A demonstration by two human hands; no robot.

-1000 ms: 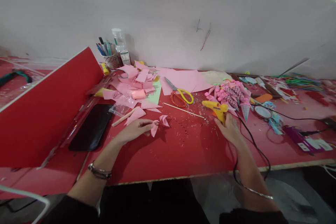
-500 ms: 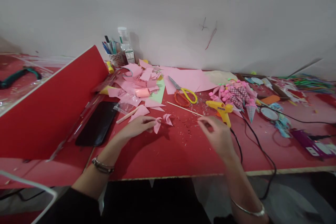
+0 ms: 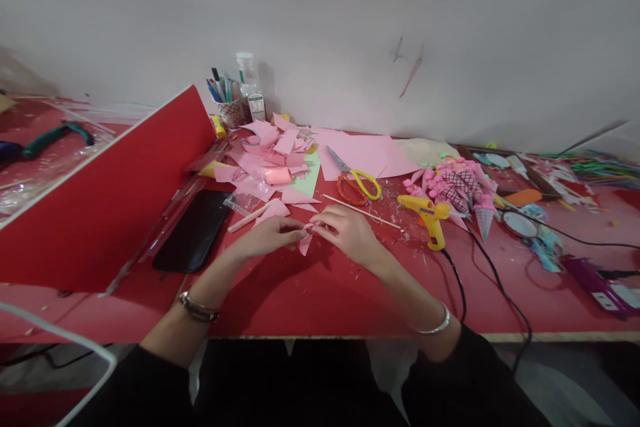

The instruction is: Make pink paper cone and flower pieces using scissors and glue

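Over the middle of the red table, my left hand (image 3: 267,235) pinches a small folded pink paper piece (image 3: 305,244) between thumb and fingers. My right hand (image 3: 346,232) meets it from the other side, its fingertips closed on the same paper and covering part of it. Just beyond my right hand lies a thin wooden stick (image 3: 370,211). Behind the stick are scissors (image 3: 353,175) with one red and one yellow handle loop. A yellow glue gun (image 3: 428,216) rests to the right of my right hand.
Pink paper scraps (image 3: 280,147) pile up at the back. A black phone (image 3: 193,232) lies left, beside a slanted red board (image 3: 115,193). Pink cone crafts (image 3: 457,183) are heaped at right, near the glue gun's cable (image 3: 454,280) and a purple box (image 3: 597,287). A pen cup (image 3: 230,112) stands behind.
My right hand has moved left from near the stick's end to the pink paper and closed on it. My left hand keeps its hold. The view has shifted slightly.
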